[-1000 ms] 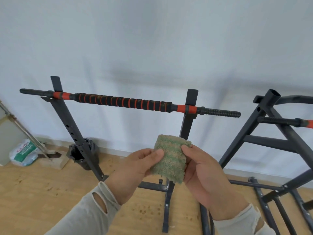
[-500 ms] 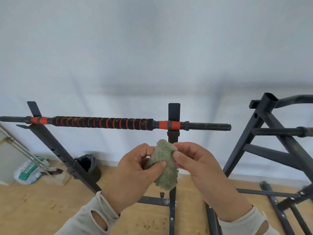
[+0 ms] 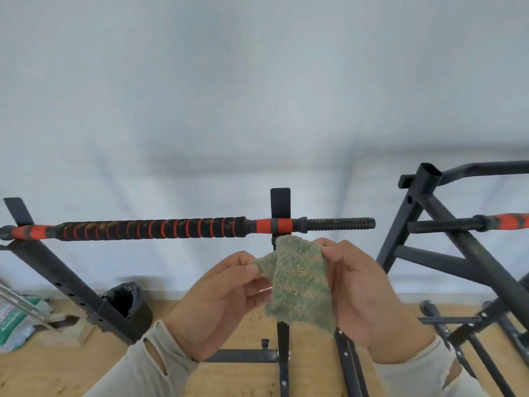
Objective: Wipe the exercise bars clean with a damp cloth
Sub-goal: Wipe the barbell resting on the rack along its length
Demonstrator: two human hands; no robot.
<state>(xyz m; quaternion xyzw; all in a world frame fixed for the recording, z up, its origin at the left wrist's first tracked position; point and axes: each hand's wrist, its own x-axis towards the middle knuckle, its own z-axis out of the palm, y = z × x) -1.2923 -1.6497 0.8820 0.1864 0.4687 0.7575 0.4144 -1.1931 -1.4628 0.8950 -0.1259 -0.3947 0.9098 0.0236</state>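
Head-worn view, forward and down.

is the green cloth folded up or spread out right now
Partly spread: the fuzzy green cloth hangs between the left hand and right hand, each pinching an upper edge, with one fold at its top left.

— What is the cloth (image 3: 297, 285) made of, the one just below the bar (image 3: 177, 228)?

— Fuzzy terry, green and tan, rough and matt, with a frayed lower edge.

— And the bar itself?

— Black foam grip ringed with orange, dull and scuffed. Right of the grip, bare ridged black metal, threaded-looking, flecked with rust.

— The stand (image 3: 280, 207) under it?

— Painted black metal, matt, worn in spots.

— The frame (image 3: 429, 202) to the bar's right?

— The same matt black tubing, paint scratched.

— Below the bar?

— A wooden floor (image 3: 34, 373), pale, grainy, speckled. Left of it, a glossy printed plastic bag (image 3: 14, 322). Behind the bar, a smooth matt wall (image 3: 257, 96).

— The sleeves (image 3: 143, 371)?

— Soft beige knit, with torn slits.
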